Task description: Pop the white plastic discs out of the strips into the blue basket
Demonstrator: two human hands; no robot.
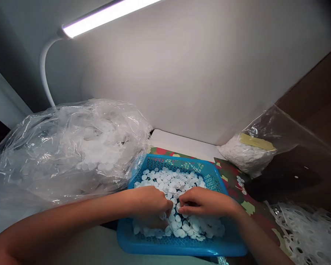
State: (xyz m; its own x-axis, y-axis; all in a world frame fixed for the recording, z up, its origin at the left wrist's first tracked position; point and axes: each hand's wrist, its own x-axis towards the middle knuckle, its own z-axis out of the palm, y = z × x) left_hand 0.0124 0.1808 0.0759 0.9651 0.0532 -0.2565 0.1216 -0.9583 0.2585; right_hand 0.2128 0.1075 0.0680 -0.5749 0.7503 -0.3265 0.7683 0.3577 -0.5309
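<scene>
Your work appears to be partway through. A heap of white discs (179, 233) lies loose in the blue basket (182, 250), and the clear bag (99, 147) at left holds more white pieces, so much seems left to handle; no finished portion can be confirmed. Your left hand (151, 204) is curled down among the discs; your right hand (206, 201) has thumb and forefinger nearly together. Fingertips being partly hidden, I cannot tell whether either grip has a disc. The discs look round, flat and overlapping.
</scene>
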